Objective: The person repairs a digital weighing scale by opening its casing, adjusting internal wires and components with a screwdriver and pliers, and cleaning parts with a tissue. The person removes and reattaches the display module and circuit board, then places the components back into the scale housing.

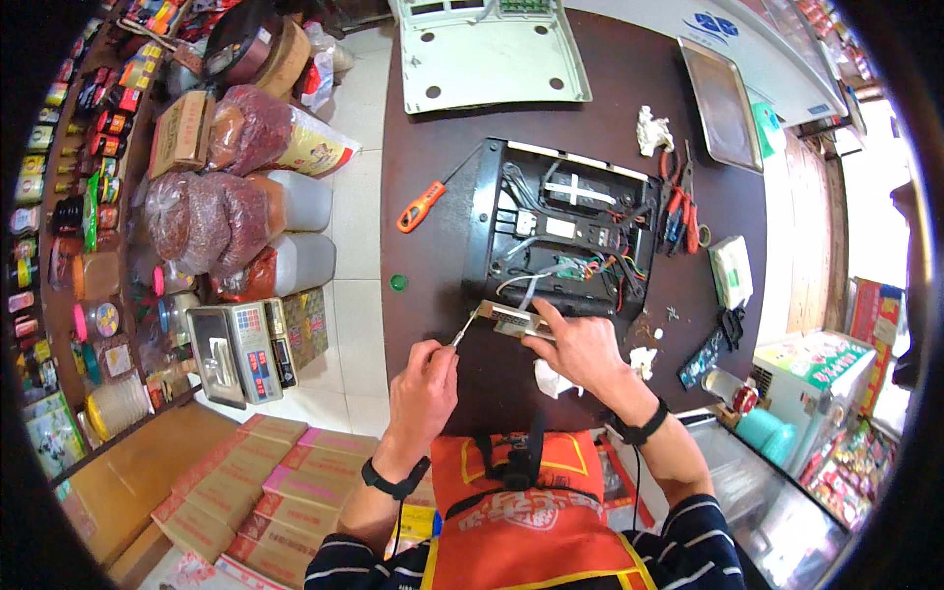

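Observation:
My left hand (425, 385) is closed on a thin silver tool (464, 328), too small to tell its kind. Its tip meets the left end of a small circuit board (509, 318). Thumb and fingers of my right hand (580, 349) pinch that board at its right end. A grey ribbon cable (529, 293) runs from the board into an opened black device housing (482, 231), which lies just beyond my hands. Coloured wires (590, 264) and modules show inside it. A crumpled white tissue (553, 380) lies beside my right hand.
On the dark table (433, 138) lie an orange-handled screwdriver (421, 206), a green cap (397, 282), pliers (678, 211), a white box (731, 272) and black scissors (730, 326). A pale plastic cover (482, 59) and a metal tray (721, 103) sit at the far side.

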The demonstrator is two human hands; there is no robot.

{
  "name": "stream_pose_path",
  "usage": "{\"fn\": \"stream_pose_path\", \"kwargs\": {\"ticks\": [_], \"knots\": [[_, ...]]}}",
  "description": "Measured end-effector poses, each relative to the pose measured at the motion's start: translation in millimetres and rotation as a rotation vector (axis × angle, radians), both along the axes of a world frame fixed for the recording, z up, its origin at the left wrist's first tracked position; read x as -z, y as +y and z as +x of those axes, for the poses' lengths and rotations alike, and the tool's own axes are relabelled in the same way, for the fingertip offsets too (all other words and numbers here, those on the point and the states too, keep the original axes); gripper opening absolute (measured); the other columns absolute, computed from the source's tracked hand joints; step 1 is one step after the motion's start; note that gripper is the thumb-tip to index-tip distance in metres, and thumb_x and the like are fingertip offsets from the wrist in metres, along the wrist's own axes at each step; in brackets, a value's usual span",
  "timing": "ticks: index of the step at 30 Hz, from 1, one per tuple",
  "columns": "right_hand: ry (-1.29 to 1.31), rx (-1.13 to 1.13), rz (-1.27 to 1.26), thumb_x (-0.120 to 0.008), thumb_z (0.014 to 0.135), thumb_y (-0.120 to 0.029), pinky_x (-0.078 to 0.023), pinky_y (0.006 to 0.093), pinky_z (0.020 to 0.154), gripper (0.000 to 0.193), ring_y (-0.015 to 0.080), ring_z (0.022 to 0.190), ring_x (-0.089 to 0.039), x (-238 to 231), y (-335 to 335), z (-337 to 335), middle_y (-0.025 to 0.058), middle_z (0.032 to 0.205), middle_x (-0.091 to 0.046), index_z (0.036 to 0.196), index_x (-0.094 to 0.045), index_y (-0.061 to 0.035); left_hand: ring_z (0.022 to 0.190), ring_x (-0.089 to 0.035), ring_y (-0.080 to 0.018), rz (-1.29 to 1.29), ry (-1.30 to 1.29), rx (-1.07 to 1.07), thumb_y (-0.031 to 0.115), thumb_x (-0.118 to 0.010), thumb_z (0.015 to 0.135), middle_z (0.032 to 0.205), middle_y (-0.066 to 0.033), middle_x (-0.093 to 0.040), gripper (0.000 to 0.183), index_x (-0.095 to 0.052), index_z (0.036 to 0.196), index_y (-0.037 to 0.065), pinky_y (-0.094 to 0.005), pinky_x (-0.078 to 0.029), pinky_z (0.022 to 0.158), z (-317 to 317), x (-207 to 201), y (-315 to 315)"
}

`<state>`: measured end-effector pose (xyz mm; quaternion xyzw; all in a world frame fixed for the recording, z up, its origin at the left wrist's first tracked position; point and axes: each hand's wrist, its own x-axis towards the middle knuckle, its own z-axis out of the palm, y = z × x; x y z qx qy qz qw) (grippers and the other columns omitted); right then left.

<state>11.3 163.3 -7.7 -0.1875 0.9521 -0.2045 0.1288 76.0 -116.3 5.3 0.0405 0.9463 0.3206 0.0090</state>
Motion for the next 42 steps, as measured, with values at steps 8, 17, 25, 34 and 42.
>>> {"fn": "stream_pose_path", "kwargs": {"ticks": [8, 17, 25, 34, 42], "knots": [[-0.147, 0.241, 0.266, -0.069, 0.102, -0.02, -0.058, 0.0527, 0.057, 0.009, 0.0378, 0.062, -0.074, 8.2, 93.5, 81.6, 0.0144, 0.068, -0.072, 0.104, -0.067, -0.0115, 0.082, -0.077, -0.0377, 0.026, -0.025, 0.112, 0.011, -0.078, 0.102, 0.113, -0.0108, -0.07, 0.011, -0.076, 0.112, 0.007, -0.0475, -0.064, 0.068, 10.0, 7.7, 10.8], [-0.129, 0.382, -0.048, -0.086, 0.095, -0.037, -0.058, 0.0484, 0.062, 0.03, 0.0349, 0.065, -0.075, -5.9, 78.3, 73.7, 0.0097, 0.067, -0.071, 0.102, -0.07, -0.0124, 0.079, -0.068, -0.0255, 0.184, -0.049, 0.096, 0.006, -0.078, 0.101, 0.108, -0.0135, -0.07, 0.011, -0.077, 0.112, 0.001, -0.0362, -0.056, 0.067, -13.4, -1.5, 18.1], [-0.104, 0.39, -0.359, -0.089, 0.092, -0.026, -0.06, 0.0475, 0.071, 0.028, 0.0375, 0.079, -0.076, -25.0, 70.9, 18.0, 0.0135, 0.083, -0.075, 0.107, -0.072, -0.0087, 0.085, -0.072, -0.0233, 0.337, -0.034, 0.019, 0.005, -0.078, 0.101, 0.112, -0.0137, -0.072, 0.014, -0.078, 0.114, 0.0, -0.0326, -0.058, 0.068, -41.8, -14.0, 24.9], [-0.098, 0.347, -0.488, -0.087, 0.091, -0.011, -0.061, 0.0462, 0.075, 0.022, 0.0384, 0.087, -0.074, -12.6, 73.0, -29.6, 0.0135, 0.097, -0.073, 0.105, -0.07, -0.006, 0.074, -0.061, -0.0112, 0.276, 0.034, -0.121, 0.001, -0.079, 0.099, 0.113, -0.0094, -0.072, 0.014, -0.078, 0.113, 0.002, -0.0255, -0.049, 0.061, -123.1, -11.7, 11.4], [-0.091, 0.566, -0.612, -0.086, 0.088, -0.001, -0.061, 0.0432, 0.088, 0.039, 0.0349, 0.103, -0.074, -18.9, 106.6, -49.0, 0.0139, 0.112, -0.072, 0.125, -0.072, -0.0052, 0.074, -0.061, -0.0127, 0.216, 0.091, 0.018, 0.0, -0.082, 0.095, 0.113, -0.0102, -0.073, 0.016, -0.078, 0.11, 0.002, -0.027, -0.049, 0.062, -174.8, -2.4, 35.3]]}}
